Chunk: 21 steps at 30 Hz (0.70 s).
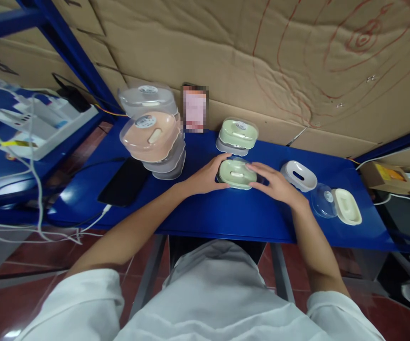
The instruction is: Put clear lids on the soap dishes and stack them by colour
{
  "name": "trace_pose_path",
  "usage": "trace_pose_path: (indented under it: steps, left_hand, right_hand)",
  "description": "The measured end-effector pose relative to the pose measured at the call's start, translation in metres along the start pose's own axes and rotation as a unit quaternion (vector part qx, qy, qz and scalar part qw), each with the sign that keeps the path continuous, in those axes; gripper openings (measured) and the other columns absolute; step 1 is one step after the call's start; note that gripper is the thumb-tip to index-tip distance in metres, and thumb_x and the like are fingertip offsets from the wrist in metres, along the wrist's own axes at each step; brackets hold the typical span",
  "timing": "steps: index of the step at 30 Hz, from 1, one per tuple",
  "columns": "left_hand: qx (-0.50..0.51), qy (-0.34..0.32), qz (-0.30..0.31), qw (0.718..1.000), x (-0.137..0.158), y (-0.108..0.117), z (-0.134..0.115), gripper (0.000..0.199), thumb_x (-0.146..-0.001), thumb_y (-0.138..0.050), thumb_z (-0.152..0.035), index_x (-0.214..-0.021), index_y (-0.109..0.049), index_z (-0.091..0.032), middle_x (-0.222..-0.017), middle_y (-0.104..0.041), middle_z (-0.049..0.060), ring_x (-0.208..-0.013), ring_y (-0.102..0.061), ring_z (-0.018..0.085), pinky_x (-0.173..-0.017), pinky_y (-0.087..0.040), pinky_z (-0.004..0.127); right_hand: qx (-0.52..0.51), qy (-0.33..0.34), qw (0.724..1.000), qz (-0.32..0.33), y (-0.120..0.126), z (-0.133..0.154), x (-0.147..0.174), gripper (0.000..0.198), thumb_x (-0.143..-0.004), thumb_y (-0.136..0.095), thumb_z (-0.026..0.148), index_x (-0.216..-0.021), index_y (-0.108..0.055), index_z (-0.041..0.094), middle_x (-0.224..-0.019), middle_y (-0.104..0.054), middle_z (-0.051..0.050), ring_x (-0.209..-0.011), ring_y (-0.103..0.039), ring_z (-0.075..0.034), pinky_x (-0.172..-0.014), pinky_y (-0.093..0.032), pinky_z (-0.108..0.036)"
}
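Note:
A green soap dish [236, 179] with a slot in its middle sits between my two hands at the centre of the blue table. My left hand [212, 176] curls around its left side, thumb near the front edge and fingers at the back. My right hand [273, 183] grips its right side with fingers spread over the rim. Something clear, perhaps its lid, shows at the dish's back edge, but my fingers partly cover it. Behind it stands a stack with a lidded green soap dish [238, 135] above a grey one.
Stacked lidded soap dishes [151, 137] stand left, beside a black phone [125, 182] on a cable. A blurred upright screen or card [194, 109] leans on the cardboard. To the right lie a white dish [300, 176], a clear lid [324, 201] and a cream dish [347, 206].

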<state>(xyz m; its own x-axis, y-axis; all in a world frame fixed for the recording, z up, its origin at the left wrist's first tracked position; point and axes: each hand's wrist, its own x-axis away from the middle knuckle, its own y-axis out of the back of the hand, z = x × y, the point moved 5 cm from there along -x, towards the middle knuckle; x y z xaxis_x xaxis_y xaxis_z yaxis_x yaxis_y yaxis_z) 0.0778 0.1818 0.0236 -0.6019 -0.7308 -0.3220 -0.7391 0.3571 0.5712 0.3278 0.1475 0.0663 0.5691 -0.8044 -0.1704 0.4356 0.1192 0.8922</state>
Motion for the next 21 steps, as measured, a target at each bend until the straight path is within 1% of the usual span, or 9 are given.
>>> trace_pose_path:
  steps: [3, 5, 7, 11, 13, 16, 19, 21]
  left_hand:
    - [0.012, 0.014, 0.008, 1.000, 0.000, -0.001, 0.005, 0.105, -0.086, -0.085, -0.054, -0.168, -0.025, -0.025, -0.171, -0.038, 0.020, -0.157, -0.043, 0.039, -0.128, -0.039, 0.056]
    - [0.009, 0.022, 0.012, 1.000, 0.001, -0.001, 0.008, 0.104, -0.086, -0.084, -0.057, -0.168, -0.029, -0.025, -0.170, -0.040, 0.019, -0.157, -0.043, 0.040, -0.128, -0.039, 0.057]
    - [0.004, 0.023, 0.011, 1.000, 0.001, -0.001, 0.010, 0.099, -0.086, -0.083, -0.060, -0.166, -0.035, -0.024, -0.167, -0.045, 0.019, -0.154, -0.047, 0.040, -0.127, -0.041, 0.057]
    - [-0.002, 0.009, 0.002, 1.000, 0.000, 0.000, 0.010, 0.094, -0.086, -0.083, -0.061, -0.162, -0.043, -0.024, -0.161, -0.051, 0.018, -0.149, -0.052, 0.039, -0.125, -0.043, 0.057]
    - [-0.010, 0.001, 0.000, 1.000, 0.000, 0.000, 0.010, 0.091, -0.087, -0.083, -0.059, -0.162, -0.044, -0.025, -0.160, -0.053, 0.017, -0.148, -0.053, 0.038, -0.125, -0.043, 0.057]
    - [-0.024, -0.010, -0.008, 1.000, 0.000, 0.001, 0.013, 0.089, -0.087, -0.085, -0.054, -0.161, -0.046, -0.026, -0.161, -0.054, 0.016, -0.149, -0.053, 0.037, -0.126, -0.042, 0.057]
    - [-0.033, -0.015, -0.010, 0.999, 0.000, 0.001, 0.014, 0.090, -0.084, -0.088, -0.050, -0.160, -0.047, -0.024, -0.159, -0.055, 0.017, -0.148, -0.054, 0.037, -0.125, -0.043, 0.057]
    - [-0.034, -0.028, -0.013, 0.999, -0.001, 0.001, 0.011, 0.092, -0.085, -0.088, -0.048, -0.162, -0.044, -0.024, -0.159, -0.055, 0.018, -0.148, -0.054, 0.037, -0.125, -0.044, 0.058]
  right_hand:
    - [0.072, 0.038, 0.997, -0.008, -0.025, 0.021, -0.008, 0.060, -0.109, -0.057, 0.048, -0.167, -0.043, 0.035, -0.176, -0.037, -0.007, -0.165, -0.030, -0.035, -0.130, -0.038, -0.063]
    - [0.116, 0.059, 0.991, -0.013, -0.037, 0.027, -0.011, 0.059, -0.109, -0.057, 0.047, -0.166, -0.045, 0.034, -0.178, -0.034, -0.008, -0.168, -0.021, -0.037, -0.130, -0.036, -0.066]
    - [0.145, 0.068, 0.987, -0.017, -0.042, 0.028, -0.013, 0.060, -0.109, -0.057, 0.046, -0.166, -0.045, 0.033, -0.178, -0.033, -0.010, -0.168, -0.021, -0.037, -0.130, -0.037, -0.065]
    - [0.183, 0.066, 0.981, -0.018, -0.043, 0.027, -0.011, 0.064, -0.107, -0.061, 0.045, -0.168, -0.042, 0.034, -0.179, -0.031, -0.011, -0.166, -0.025, -0.038, -0.130, -0.038, -0.063]
    - [0.197, 0.067, 0.978, -0.019, -0.042, 0.029, -0.010, 0.067, -0.106, -0.063, 0.044, -0.168, -0.041, 0.035, -0.178, -0.032, -0.010, -0.166, -0.027, -0.038, -0.130, -0.039, -0.063]
    - [0.208, 0.071, 0.975, -0.030, -0.044, 0.029, -0.010, 0.067, -0.105, -0.066, 0.041, -0.167, -0.043, 0.033, -0.177, -0.034, -0.012, -0.166, -0.028, -0.038, -0.129, -0.040, -0.063]
    - [0.196, 0.077, 0.977, -0.037, -0.046, 0.027, -0.009, 0.063, -0.104, -0.066, 0.042, -0.164, -0.049, 0.030, -0.174, -0.039, -0.014, -0.165, -0.030, -0.038, -0.127, -0.043, -0.062]
    - [0.188, 0.088, 0.977, -0.042, -0.043, 0.025, -0.007, 0.059, -0.105, -0.065, 0.044, -0.161, -0.053, 0.029, -0.172, -0.042, -0.014, -0.164, -0.032, -0.037, -0.126, -0.045, -0.061]
